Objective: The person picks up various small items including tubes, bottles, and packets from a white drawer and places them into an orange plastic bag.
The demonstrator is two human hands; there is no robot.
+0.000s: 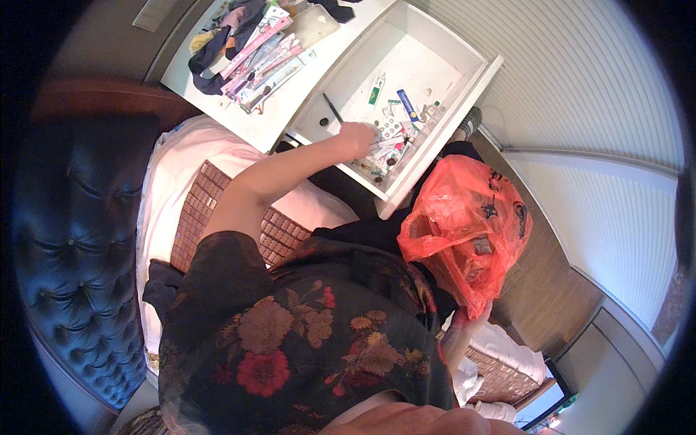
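My left hand (pixel 356 141) reaches into an open white drawer (pixel 355 72), its back turned up and its fingers curled down over a cluster of small items. Whatever the fingertips hold is hidden. Near it lie a dark pen-like stick (pixel 333 108), a white blister pack (pixel 391 129), a blue and yellow slim box (pixel 408 105) and a green and white tube (pixel 376 88). Against my side, my right hand (pixel 464 328) grips the gathered lower part of a red plastic bag (pixel 471 225). The bag bulges, and pale contents show faintly through it.
On the white cabinet top (pixel 296 98) lie several slim packages (pixel 264 61), dark cloth (pixel 209 65) and a clear tray (pixel 313 27). A bed with a brown woven mat (pixel 199 203) and a tufted dark headboard (pixel 80 254) is at left. Pleated blinds (pixel 573 80) hang at right.
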